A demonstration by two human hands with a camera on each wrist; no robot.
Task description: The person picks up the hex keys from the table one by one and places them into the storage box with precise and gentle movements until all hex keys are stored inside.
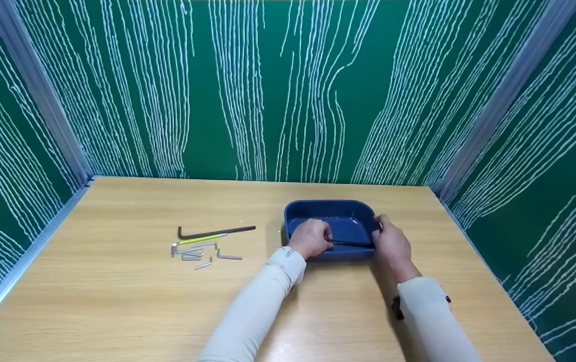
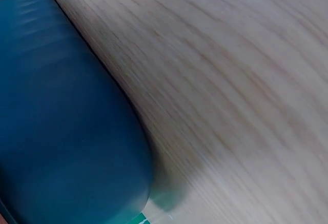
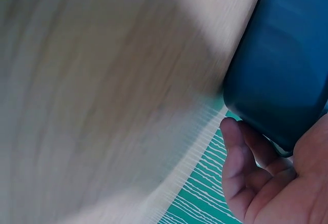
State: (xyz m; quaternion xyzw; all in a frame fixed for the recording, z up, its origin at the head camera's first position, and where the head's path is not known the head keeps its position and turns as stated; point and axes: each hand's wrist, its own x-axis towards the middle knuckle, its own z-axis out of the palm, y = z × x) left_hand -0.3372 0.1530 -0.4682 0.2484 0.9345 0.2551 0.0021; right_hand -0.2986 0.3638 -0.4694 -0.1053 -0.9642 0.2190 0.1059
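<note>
A deep blue plastic box [image 1: 331, 255] with rounded corners stands on the table. My left hand [image 1: 311, 237] reaches over its near rim into the left part, fingers bent down, pinching the end of a black hex key [image 1: 351, 243]. The key lies across the inside of the box, its far end near the right wall. My right hand [image 1: 392, 244] grips the box at its right end, with the fingers round the outside of the wall. In the right wrist view the curled fingers [image 3: 238, 157] sit against the box's end [image 3: 279, 90]. The left wrist view shows the box's outer side [image 2: 77, 111].
Left of the box on the wooden table [image 1: 132, 301] lie a large black hex key [image 1: 217, 233], a yellow-green hex key [image 1: 200, 239] and several small silver hex keys [image 1: 230, 257]. Green panels [image 1: 308, 100] with white wavy lines enclose the table at the back and sides.
</note>
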